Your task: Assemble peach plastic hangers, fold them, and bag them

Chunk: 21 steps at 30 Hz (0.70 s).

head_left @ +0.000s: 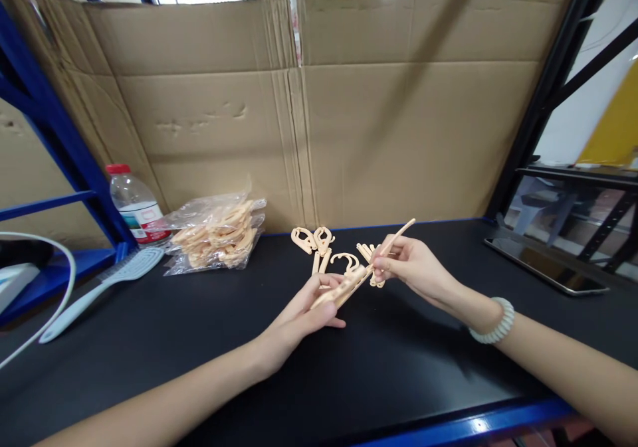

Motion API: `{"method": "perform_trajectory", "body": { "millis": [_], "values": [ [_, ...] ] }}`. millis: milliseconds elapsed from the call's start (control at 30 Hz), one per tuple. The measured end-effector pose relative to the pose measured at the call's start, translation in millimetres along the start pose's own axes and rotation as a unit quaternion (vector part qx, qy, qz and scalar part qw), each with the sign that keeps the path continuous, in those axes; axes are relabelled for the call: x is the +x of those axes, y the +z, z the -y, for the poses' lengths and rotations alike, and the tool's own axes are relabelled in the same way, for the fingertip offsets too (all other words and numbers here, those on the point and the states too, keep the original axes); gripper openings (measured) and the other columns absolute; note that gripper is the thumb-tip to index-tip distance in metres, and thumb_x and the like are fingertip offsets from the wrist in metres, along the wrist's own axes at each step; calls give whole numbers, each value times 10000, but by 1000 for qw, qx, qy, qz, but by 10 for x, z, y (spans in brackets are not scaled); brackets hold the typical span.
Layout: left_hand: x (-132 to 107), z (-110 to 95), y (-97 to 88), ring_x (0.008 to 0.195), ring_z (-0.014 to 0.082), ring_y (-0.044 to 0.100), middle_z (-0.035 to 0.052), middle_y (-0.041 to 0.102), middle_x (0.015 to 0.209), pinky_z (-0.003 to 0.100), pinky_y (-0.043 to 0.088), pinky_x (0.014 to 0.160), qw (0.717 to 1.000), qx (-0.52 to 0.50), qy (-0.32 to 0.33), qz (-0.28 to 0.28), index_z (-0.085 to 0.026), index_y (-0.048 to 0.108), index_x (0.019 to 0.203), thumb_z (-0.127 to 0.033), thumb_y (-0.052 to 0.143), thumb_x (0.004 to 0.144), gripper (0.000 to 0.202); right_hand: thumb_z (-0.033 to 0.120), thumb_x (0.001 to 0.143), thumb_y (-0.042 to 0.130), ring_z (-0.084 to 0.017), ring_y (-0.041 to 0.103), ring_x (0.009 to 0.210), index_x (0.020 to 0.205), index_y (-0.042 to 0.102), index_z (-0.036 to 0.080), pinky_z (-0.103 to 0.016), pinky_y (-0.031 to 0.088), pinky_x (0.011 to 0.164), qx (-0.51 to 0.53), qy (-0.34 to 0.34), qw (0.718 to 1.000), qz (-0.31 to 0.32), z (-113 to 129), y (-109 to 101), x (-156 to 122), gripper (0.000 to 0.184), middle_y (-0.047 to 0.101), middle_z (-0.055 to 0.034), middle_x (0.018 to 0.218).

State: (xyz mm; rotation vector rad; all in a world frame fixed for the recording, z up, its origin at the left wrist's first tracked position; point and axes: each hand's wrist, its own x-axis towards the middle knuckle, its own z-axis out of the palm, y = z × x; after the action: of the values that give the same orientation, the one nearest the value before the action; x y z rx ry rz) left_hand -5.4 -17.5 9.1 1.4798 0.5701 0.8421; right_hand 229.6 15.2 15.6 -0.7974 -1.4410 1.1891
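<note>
My left hand (309, 311) is closed round the lower end of a beige plastic hanger piece (349, 284) above the black table top (199, 354). My right hand (411, 264) pinches a thin beige plastic strip (399, 233) that slants up to the right and meets the piece in my left hand. Just behind both hands lie several loose beige plastic hooks (319, 241) on the table. A white beaded bracelet (493, 324) sits on my right wrist.
A clear plastic bag of beige hooks (216, 234) lies at the back left. Beside it stand a water bottle (134, 204) with a red cap and a pale blue hairbrush (107, 281). Cardboard sheets (389, 128) wall the back. A tablet (545, 268) lies right. White cable (60, 287) at left.
</note>
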Motion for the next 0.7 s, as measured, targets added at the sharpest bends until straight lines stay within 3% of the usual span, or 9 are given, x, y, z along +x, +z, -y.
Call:
{"method": "perform_trajectory", "body": {
  "millis": [67,133,200,267,433,567,700],
  "values": [
    [7,-20,27,1117,278,508,109,500,1283,370,512,791,1000,-19,-14,12,-225,584,1097,-625,565,775,514,271,662,799,-114,647,584,728,601,147,-247,574,566,8,-8,1000,17,0,72,-38,242,656,-9,721],
    [21,-40,58,888,209,593,116,553,1206,287,496,638,999,-13,-45,-11,-213,571,1133,-632,533,794,540,258,665,796,-121,656,602,712,605,152,-251,579,566,11,-18,999,33,10,131,-74,223,660,-9,728],
    [35,-46,81,643,114,551,88,621,1054,208,409,505,996,19,-79,-38,-204,562,1146,-554,575,809,486,250,674,790,-122,660,610,710,606,158,-254,582,570,14,-29,998,45,12,175,-104,209,660,-5,741],
    [45,-33,90,520,65,448,43,647,877,176,330,449,993,53,-101,-37,-192,571,1122,-488,609,812,430,249,684,785,-117,657,605,703,603,162,-253,580,568,14,-43,997,61,-4,208,-129,203,655,-2,751],
    [38,14,90,468,62,338,-67,471,588,166,244,417,988,136,-75,-21,-183,585,997,-479,574,834,338,255,730,759,-117,636,596,756,662,169,-246,558,562,-61,-98,990,82,-49,249,-166,132,649,-9,736],
    [-1,-33,112,477,67,341,-80,428,564,169,255,429,975,216,-55,6,-170,556,926,-437,490,898,277,254,806,695,-126,618,622,820,716,163,-252,532,582,-172,-169,961,132,-30,243,-178,94,666,-31,731],
    [-34,-94,121,487,73,332,-76,406,546,182,263,459,941,338,-11,13,-164,580,917,-372,395,951,281,240,840,660,-132,624,658,848,725,175,-265,520,623,-224,-221,937,152,-26,235,-186,92,691,-34,756]
  ]
}}
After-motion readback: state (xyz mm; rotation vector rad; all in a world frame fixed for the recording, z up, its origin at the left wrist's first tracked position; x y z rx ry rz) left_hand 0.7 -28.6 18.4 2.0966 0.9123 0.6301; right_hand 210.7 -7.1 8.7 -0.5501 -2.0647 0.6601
